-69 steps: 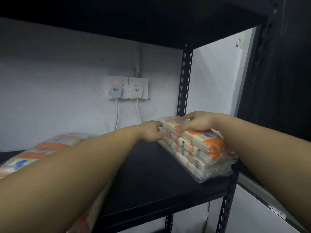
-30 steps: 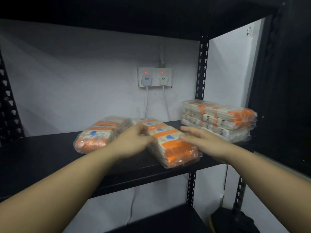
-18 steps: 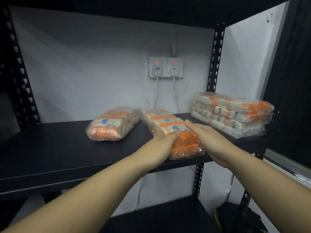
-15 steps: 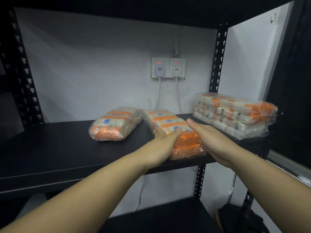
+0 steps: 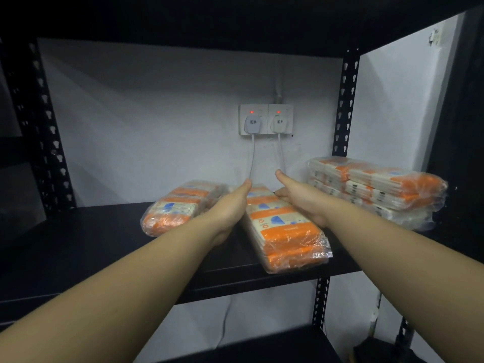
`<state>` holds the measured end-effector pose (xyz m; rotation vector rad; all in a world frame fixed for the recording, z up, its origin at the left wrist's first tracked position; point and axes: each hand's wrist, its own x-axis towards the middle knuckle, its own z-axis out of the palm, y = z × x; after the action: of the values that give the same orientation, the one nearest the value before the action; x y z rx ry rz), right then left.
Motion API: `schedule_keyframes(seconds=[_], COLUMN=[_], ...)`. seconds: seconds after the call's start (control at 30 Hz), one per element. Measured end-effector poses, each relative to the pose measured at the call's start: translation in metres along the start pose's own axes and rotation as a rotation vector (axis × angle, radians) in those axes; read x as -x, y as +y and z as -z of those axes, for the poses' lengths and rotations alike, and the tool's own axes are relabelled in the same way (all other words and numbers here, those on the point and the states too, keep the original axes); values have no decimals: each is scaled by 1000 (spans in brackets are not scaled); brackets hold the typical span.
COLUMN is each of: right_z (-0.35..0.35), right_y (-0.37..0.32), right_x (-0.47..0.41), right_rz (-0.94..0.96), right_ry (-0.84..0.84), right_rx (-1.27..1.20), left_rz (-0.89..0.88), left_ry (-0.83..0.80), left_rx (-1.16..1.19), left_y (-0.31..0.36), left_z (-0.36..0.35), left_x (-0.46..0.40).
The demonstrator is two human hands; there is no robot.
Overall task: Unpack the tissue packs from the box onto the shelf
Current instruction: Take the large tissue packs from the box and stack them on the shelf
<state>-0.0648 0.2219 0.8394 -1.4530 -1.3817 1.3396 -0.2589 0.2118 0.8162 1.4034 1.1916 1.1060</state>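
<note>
Three lots of orange-and-white tissue packs in clear wrap lie on the black shelf (image 5: 78, 247). One pack (image 5: 172, 208) lies left of centre. The middle pack (image 5: 282, 231) lies lengthwise, its near end at the shelf's front edge. A stack of packs (image 5: 387, 189) sits at the right end. My left hand (image 5: 230, 205) presses against the middle pack's left side, thumb up. My right hand (image 5: 306, 200) presses against its right side, thumb raised, fingers lying at the pack's far end. The box is out of view.
Two wall sockets with plugs and red lights (image 5: 265, 119) sit behind the shelf, and their cables hang down behind the packs. A perforated black upright (image 5: 345, 100) stands at the back right. The board above is dark. A lower shelf (image 5: 262, 344) shows below.
Both hands left the right stack and came to the middle pack. In the last half second they slid from its near end toward the far end along its sides.
</note>
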Motion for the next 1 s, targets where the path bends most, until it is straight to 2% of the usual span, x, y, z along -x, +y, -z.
schedule_keyframes(seconds=[0.07, 0.23, 0.3, 0.37, 0.43, 0.53, 0.67, 0.83, 1.0], right_z=[0, 2, -1, -4, -5, -8, -18, -46, -83], right_y=[1, 2, 2, 6, 14, 33, 55, 74, 86], right_x=[-2, 18, 40, 65, 93, 135, 172, 176, 153], right_rz=[1, 53, 150, 268, 364, 490, 536, 434, 364], right_ry=[-11, 33, 124, 209, 304, 447, 388, 504, 704], right_rx=[-20, 37, 216, 367, 481, 624, 732, 807, 835], left_rz=[33, -3, -49, -107, -170, -244, -221, -158, -167], left_ry=[-96, -126, -69, 23, 46, -9, -140, -245, -271], left_rx=[34, 9, -151, -397, -621, -902, -1177, -1250, -1167], left_y=[-1, 7, 20, 35, 49, 58, 52, 42, 44], left_z=[-4, 2, 9, 18, 25, 31, 31, 23, 21], left_x=[-1, -6, -14, -32, -52, -84, -123, -147, -154])
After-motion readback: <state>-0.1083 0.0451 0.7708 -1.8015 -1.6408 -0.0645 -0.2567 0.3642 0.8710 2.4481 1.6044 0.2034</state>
